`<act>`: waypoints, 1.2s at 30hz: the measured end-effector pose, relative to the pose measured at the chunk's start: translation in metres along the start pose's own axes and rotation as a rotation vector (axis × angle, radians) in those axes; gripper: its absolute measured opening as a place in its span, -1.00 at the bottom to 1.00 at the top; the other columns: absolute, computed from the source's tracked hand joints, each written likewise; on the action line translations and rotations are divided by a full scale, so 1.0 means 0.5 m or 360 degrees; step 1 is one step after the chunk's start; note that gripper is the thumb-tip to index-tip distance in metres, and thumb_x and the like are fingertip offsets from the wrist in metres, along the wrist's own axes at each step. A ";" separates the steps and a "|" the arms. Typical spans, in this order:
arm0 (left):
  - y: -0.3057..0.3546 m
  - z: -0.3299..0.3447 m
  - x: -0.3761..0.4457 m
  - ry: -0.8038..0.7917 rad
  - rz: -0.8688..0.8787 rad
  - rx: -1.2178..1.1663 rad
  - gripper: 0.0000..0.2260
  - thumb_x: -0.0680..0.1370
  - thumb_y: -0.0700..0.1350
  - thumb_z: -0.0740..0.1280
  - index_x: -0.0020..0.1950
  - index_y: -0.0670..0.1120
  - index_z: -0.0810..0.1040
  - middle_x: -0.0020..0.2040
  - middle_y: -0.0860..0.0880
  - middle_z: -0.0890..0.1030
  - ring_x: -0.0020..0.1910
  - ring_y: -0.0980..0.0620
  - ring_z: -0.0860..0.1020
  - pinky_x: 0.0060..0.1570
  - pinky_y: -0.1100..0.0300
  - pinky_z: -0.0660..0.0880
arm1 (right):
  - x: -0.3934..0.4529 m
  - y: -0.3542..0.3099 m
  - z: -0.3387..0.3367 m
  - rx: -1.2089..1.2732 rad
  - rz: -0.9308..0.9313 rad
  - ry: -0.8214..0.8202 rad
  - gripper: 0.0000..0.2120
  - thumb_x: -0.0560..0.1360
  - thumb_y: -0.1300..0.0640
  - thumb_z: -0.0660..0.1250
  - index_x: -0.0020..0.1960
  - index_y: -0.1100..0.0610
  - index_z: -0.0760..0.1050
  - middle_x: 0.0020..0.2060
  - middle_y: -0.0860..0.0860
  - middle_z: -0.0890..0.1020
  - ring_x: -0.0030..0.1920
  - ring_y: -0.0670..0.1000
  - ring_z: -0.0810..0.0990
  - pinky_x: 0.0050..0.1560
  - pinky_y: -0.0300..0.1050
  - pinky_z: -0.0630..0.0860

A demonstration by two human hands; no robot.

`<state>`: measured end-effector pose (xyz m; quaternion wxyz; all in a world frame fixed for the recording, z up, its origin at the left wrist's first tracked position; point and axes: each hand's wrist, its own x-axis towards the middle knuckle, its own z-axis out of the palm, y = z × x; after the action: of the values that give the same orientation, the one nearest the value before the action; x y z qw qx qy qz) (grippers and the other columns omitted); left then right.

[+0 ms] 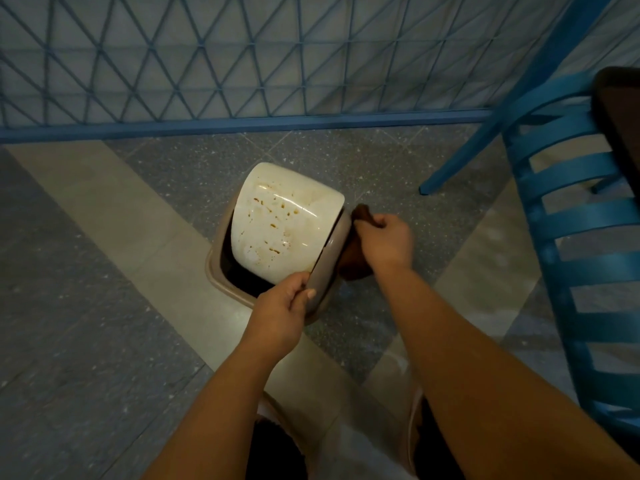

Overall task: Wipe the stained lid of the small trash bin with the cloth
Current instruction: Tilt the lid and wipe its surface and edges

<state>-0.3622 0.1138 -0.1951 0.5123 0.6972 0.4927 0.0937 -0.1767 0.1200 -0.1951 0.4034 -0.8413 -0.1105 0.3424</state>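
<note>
Left hand [277,315] gripping bin [325,271] rim, steadying it. Right hand [384,240] clutching brown cloth [353,261] beside stained lid [284,223], likely poised for wiping.

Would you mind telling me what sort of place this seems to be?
Probably a café or similar public seating area, though I can't be sure. The floor is speckled stone tile with pale bands, a blue slatted chair stands at the right, and a blue lattice partition runs behind the small trash bin.
</note>
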 end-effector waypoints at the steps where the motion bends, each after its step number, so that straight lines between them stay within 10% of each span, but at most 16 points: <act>1: 0.000 0.000 0.000 -0.0001 0.0006 -0.0003 -0.83 0.61 -0.12 0.22 0.13 0.04 0.56 -0.05 0.07 0.58 -0.04 0.13 0.50 -0.18 0.41 0.34 | -0.011 0.008 0.004 -0.0021 -0.0011 -0.0014 -0.94 0.47 0.07 0.35 -0.08 0.02 0.51 -0.18 0.00 0.59 -0.10 0.01 0.57 -0.05 -0.09 0.48; 10: 0.006 -0.001 0.003 -0.0071 -0.0010 -0.0184 -0.80 0.61 -0.17 0.23 0.12 0.02 0.59 -0.01 0.09 0.64 0.03 0.22 0.56 -0.03 0.41 0.45 | -0.200 0.135 0.020 -0.0040 -0.0030 -0.0351 -0.92 0.47 0.06 0.37 -0.20 -0.01 0.54 -0.32 -0.13 0.59 -0.30 -0.20 0.54 -0.35 -0.36 0.38; 25: 0.004 -0.002 0.012 -0.0020 -0.0027 -0.0088 -0.85 0.59 -0.16 0.26 -0.17 -0.05 0.53 -0.31 0.07 0.50 -0.28 0.16 0.44 -0.31 0.40 0.36 | -0.021 0.013 0.012 -0.0329 -0.0143 -0.0071 -0.87 0.50 0.06 0.29 -0.05 0.07 0.58 -0.26 0.00 0.57 -0.17 0.04 0.58 -0.20 -0.13 0.40; 36: 0.011 -0.002 0.009 -0.0044 -0.0128 -0.0261 -0.85 0.59 -0.16 0.28 -0.11 0.01 0.60 -0.15 0.00 0.64 -0.10 0.08 0.57 -0.18 0.41 0.47 | -0.156 0.133 0.000 -0.0338 -0.0261 -0.0343 -0.94 0.50 0.01 0.33 -0.05 -0.05 0.55 -0.21 -0.10 0.60 -0.20 -0.12 0.57 -0.24 -0.29 0.44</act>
<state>-0.3573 0.1181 -0.1917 0.5778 0.6336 0.5039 0.1034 -0.2404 0.0405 -0.2071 0.3247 -0.8257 -0.2569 0.3831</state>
